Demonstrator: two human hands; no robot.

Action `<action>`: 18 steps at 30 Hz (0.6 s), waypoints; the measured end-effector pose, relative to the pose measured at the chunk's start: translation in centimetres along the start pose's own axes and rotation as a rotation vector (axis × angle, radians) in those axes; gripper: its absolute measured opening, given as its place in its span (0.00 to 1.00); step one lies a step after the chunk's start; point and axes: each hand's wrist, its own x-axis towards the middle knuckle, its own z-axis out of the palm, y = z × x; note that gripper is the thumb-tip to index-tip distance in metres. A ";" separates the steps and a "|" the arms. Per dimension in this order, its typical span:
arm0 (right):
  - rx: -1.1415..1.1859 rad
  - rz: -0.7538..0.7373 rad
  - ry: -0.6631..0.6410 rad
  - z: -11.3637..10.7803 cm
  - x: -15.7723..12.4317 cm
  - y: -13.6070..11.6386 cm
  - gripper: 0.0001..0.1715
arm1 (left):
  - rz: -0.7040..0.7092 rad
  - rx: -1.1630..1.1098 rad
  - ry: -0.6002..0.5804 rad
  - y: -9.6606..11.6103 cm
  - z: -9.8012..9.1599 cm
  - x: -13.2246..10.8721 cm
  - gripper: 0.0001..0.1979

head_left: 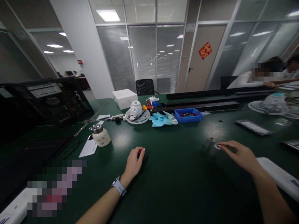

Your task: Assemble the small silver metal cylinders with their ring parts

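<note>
My right hand (pixel 240 155) reaches in from the right, with thumb and forefinger at the top of a small silvery metal cylinder (pixel 215 150). The cylinder is blurred, so its kind does not show. Just behind it stands a second small metal cylinder (pixel 210 141). My left hand (pixel 135 161), with a watch (pixel 119 186) on the wrist, rests on the green table (pixel 168 174). Its fingers are curled, thumb tip against forefinger, and nothing shows between them.
Light blue fan blades (pixel 161 119), a white fan part (pixel 136 113) and a blue tray (pixel 188 115) lie farther back. At left stand a cream flask (pixel 101 137) and an opened black panel (pixel 56 101). A white object (pixel 277 177) lies by my right forearm. Another person (pixel 245 79) sits far right.
</note>
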 end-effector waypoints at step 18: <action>-0.394 0.482 -0.074 4.6 2.7 -4.2 0.39 | 0.017 0.036 -0.027 0.0 0.0 0.0 0.18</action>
